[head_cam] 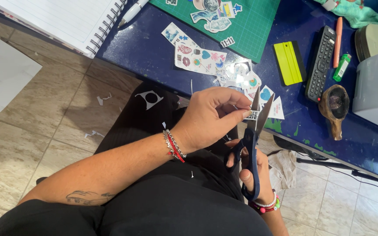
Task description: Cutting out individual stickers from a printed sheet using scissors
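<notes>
Right now the left hand point(208, 118), near the middle of the frame, pinches a small sticker cut-out point(252, 114) between thumb and fingertips, closed tightly on its edge, while the right hand point(251, 168), just below it, has its fingers threaded through the dark blue handles of a pair of scissors point(253, 131). The blades stand parted in a narrow V around the paper, so the cut looks to be in progress rather than finished; how much of the outline is already trimmed cannot be told, since the fingers hide most of the piece. Outward from the grip, the work seems well along but not over: a scatter of loose cut stickers point(248, 81) lies just above the hands on the dark blue table point(136, 48), and a printed sticker sheet point(197, 57) beside them still carries several uncut designs, which suggests more remains. More finished stickers point(213, 15) rest on the green cutting mat point(254, 30) at the upper middle. White paper offcuts point(103, 99) dot the tiled floor at the left. Further right lie a yellow squeegee point(288, 63), a black remote control point(320, 63), an orange pen point(338, 41), a green lighter point(341, 67) and a small wooden bowl point(334, 107); a spiral notebook point(66, 19) fills the upper left.
</notes>
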